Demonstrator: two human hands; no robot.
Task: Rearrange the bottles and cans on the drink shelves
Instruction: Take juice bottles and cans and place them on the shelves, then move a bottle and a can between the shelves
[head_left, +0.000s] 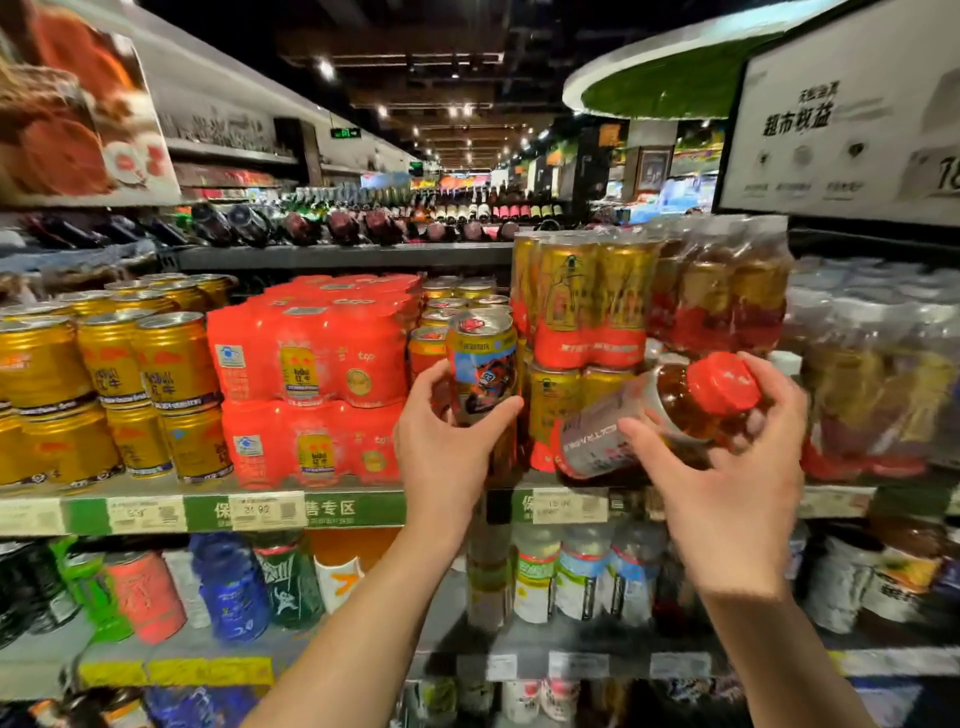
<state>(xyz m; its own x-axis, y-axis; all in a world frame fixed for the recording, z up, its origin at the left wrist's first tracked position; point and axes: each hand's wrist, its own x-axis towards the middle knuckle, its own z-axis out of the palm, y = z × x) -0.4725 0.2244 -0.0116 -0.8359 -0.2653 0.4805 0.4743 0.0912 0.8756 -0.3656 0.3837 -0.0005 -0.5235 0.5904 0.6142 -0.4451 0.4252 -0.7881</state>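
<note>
My left hand (449, 431) grips a gold can with a blue and red picture (483, 364), held upright just in front of the middle shelf (208, 512). My right hand (727, 467) holds a bottle of amber drink with a red cap (665, 410), tilted with the cap pointing up and to the right. The bottle's base lies near the shelf's front edge, in front of wrapped packs of gold and red cans (587, 301).
Gold cans (109, 384) stand stacked at the left, red multipacks (311, 374) beside them. Wrapped bottle packs (727, 291) fill the right. Below is a shelf of mixed cans and bottles (228, 587). A white sign (841, 114) hangs at the upper right.
</note>
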